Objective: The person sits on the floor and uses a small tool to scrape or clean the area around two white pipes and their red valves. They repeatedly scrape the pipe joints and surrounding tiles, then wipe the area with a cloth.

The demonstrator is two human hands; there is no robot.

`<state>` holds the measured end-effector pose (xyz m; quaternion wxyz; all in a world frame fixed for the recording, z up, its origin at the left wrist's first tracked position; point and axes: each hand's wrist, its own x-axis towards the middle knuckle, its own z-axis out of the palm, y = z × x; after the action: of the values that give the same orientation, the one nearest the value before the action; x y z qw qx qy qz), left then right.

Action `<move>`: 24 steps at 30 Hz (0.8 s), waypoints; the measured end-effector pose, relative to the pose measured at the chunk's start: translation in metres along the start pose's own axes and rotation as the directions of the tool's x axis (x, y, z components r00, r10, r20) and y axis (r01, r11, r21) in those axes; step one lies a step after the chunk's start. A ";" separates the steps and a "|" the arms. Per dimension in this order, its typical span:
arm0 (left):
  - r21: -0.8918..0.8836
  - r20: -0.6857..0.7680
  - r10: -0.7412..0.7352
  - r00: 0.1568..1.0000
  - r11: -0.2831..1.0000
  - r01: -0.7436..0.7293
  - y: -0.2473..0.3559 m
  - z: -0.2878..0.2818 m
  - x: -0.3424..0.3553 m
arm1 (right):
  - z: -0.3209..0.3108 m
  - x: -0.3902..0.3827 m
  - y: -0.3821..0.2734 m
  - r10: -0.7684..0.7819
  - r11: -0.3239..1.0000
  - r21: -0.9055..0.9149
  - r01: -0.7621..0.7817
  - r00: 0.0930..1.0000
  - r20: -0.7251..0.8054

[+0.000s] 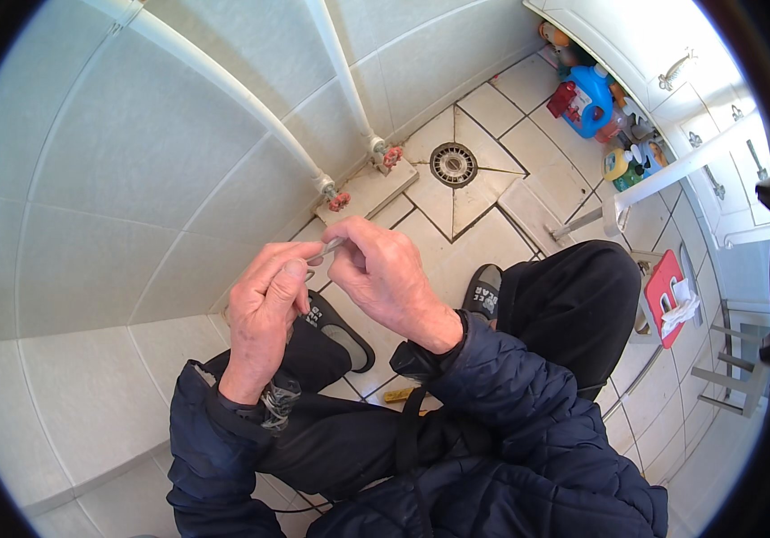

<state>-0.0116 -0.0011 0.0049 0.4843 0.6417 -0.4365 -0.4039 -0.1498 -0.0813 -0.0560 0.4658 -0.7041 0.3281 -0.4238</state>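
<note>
My left hand (264, 309) and my right hand (385, 278) meet at the middle of the view, both closed on a thin grey looped piece (322, 254), too small to name surely. Its ends are partly hidden by my fingers. Above them, two red valve handles (339, 201) (393, 157) sit on white pipes (277, 134) along the tiled wall (89, 233). A yellow item (399, 394) lies on the floor below my hands, partly covered by my clothing.
A round drain (453, 164) is in the tiled floor (492, 121). Bottles, including a blue jug (590, 99), line the right, beside white cabinets (672, 45) and a white frame (654, 179). A red board with white paper (663, 309) is beside my knee. A tiled ledge (62, 394) runs left.
</note>
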 end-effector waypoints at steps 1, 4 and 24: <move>0.025 -0.006 -0.005 1.000 1.000 0.005 0.000 -0.001 0.001 | -0.001 -0.001 0.000 0.035 0.999 0.026 -0.036 0.999 0.022; 0.062 0.000 -0.021 1.000 0.998 0.021 -0.002 -0.002 0.002 | -0.001 -0.002 -0.002 0.068 0.998 -0.007 -0.068 0.997 0.041; 0.034 -0.034 -0.201 0.979 0.979 0.202 -0.001 -0.007 0.002 | 0.000 0.001 0.009 0.015 1.000 -0.020 -0.014 1.000 0.014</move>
<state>-0.0040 -0.0013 0.0051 0.4355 0.6975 -0.3694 -0.4330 -0.1499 -0.0852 -0.0646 0.4642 -0.7092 0.3341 -0.4122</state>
